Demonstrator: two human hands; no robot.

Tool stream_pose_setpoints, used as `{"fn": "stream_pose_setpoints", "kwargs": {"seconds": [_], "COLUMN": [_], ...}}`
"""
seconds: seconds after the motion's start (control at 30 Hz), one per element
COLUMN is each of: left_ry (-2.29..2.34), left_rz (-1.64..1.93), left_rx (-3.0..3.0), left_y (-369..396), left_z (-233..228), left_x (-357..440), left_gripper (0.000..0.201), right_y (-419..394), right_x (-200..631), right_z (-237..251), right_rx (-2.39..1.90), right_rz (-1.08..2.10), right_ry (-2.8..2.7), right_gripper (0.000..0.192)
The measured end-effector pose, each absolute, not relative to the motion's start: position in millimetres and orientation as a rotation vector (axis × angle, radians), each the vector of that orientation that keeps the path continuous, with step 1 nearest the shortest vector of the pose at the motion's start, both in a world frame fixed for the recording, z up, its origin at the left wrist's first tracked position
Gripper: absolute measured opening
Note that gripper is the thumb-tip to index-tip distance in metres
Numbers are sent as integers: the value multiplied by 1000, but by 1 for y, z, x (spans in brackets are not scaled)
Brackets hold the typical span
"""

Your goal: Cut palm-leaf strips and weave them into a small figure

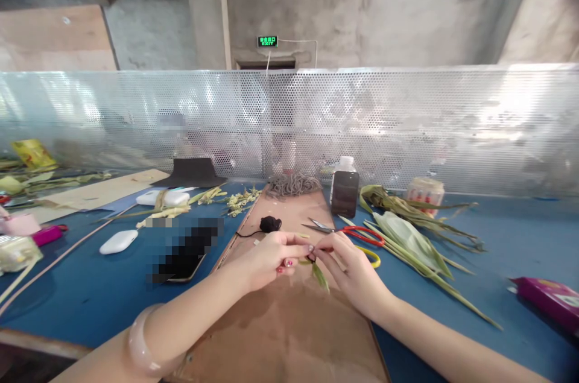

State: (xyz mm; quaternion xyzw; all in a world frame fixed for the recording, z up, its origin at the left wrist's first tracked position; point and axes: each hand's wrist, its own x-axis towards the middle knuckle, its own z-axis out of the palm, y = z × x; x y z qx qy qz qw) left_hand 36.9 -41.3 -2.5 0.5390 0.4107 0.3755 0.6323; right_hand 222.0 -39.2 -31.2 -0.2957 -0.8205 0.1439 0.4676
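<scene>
Over the brown board [289, 335], both hands meet in a pinch. Between their fingertips is a small green leaf piece [321, 278] with dark thread at its top. My left hand [275, 259] has thumb and forefinger closed at that thread, its other fingers curled. My right hand [350, 268] pinches the same spot from the other side; the fingers partly hide it. A ball of black yarn [270, 224] rests just beyond my left hand. Red-handled scissors [362, 234] lie partly open behind my right hand, above a yellow loop [373, 256] that my hand partly covers.
Grey cord [293, 186] is heaped at the board's far end. A phone [345, 193] leans on a bottle. Leaves [414, 244] and a purple packet [547, 301] lie right. A dark phone [185, 256] and white case [118, 242] lie left. Perforated metal panels [362, 123] stand behind.
</scene>
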Motion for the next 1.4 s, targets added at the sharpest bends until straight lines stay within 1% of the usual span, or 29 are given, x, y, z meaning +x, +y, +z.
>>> {"fn": "stream_pose_setpoints", "kwargs": {"seconds": [0.1,0.33,0.57,0.73,0.87,1.0,1.2,1.4], "left_ry": [895,911,884,892,941,1000,1012,1050], "left_rz": [828,834,811,783,818,828,814,815], "left_rx": [1215,1288,1268,1231,1350,1437,1416,1422], "left_y": [-39,-40,-40,-44,-49,-51,-51,-50], "left_z": [-4,-6,-4,2,4,3,3,2], "left_x": [35,35,36,39,43,44,43,43], "left_gripper": [33,29,29,24,21,26,33,26], "right_y": [-40,-45,-43,-38,-36,-38,-41,-44], "right_x": [221,215,216,217,215,212,211,208], "right_z": [-32,-27,-28,-31,-32,-28,-27,-29], "right_rx": [-775,-884,-903,-837,-861,-846,-815,-854], "right_rz": [440,762,841,978,1109,1241,1245,1064], "right_ry": [-1987,-1863,-1800,-1718,-1601,-1540,-1575,-1740], "right_gripper": [11,15,18,18,27,32,34,34]}}
